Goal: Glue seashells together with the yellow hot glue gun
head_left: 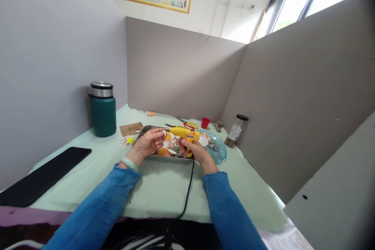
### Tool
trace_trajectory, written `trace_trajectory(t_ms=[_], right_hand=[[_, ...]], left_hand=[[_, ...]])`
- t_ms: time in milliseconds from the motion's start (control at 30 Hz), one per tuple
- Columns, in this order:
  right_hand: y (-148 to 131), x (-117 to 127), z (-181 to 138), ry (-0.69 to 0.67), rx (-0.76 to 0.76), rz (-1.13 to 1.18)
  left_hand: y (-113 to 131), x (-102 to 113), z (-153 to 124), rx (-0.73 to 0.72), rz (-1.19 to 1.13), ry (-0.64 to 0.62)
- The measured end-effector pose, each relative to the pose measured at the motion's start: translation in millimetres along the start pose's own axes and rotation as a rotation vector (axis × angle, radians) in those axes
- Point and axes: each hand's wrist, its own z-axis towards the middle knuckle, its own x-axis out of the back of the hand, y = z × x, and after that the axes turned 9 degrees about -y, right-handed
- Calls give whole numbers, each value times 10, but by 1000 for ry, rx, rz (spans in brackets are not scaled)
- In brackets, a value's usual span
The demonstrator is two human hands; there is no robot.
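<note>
My right hand (193,150) is wrapped round the grip of a yellow hot glue gun (184,133), whose nozzle points left. A black cord (190,185) runs from the gun toward me. My left hand (149,143) pinches a small pale shell (165,133) right at the gun's tip. Both hands hover over a metal tray (172,158) filled with several shells and orange pieces. Just right of the tray sits a blue glass plate (220,152) with more shells on it.
A green thermos (102,110) stands at the back left, a black flat pad (43,175) at the near left. Behind the tray lie scissors (187,125), a brown card (131,128), a red cup (205,122) and a jar (236,129). Grey partitions enclose the table.
</note>
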Motion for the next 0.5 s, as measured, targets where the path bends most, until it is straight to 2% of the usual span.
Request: trace_trajectory(t_ms=[500], right_hand=[[-50, -16, -32, -62, -30, -14]], left_hand=[[-18, 80, 36, -50, -75, 55]])
